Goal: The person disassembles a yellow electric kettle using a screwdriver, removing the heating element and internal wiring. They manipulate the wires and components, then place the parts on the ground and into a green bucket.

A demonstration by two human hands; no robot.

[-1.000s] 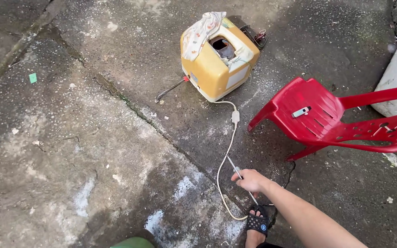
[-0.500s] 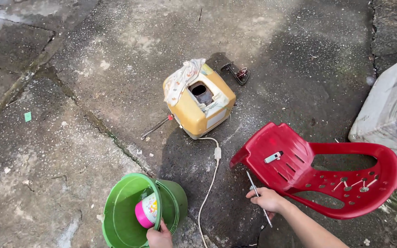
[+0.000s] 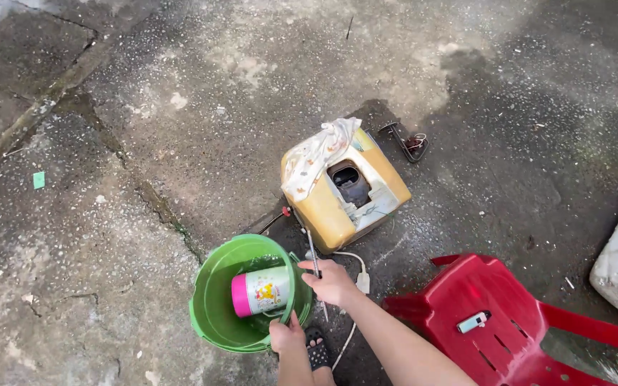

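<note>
Right hand (image 3: 332, 282) clenched on thin metal rod (image 3: 313, 251), long axis pointing away toward yellow plastic canister (image 3: 345, 193). Left hand (image 3: 287, 336) grips round green plastic bucket (image 3: 205, 314), just beside it.

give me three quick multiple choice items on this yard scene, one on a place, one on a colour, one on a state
1. Where is the pink-capped bottle?
A. on the chair
B. in the bucket
C. on the can

2. What colour is the chair?
A. blue
B. white
C. red

3. What is the right hand doing?
A. gripping a thin rod
B. lying flat on the ground
C. holding the cloth

Answers: 1 B, it lies inside the green rim; 2 C, the seat is red; 3 A, fingers are closed round the rod.
</note>
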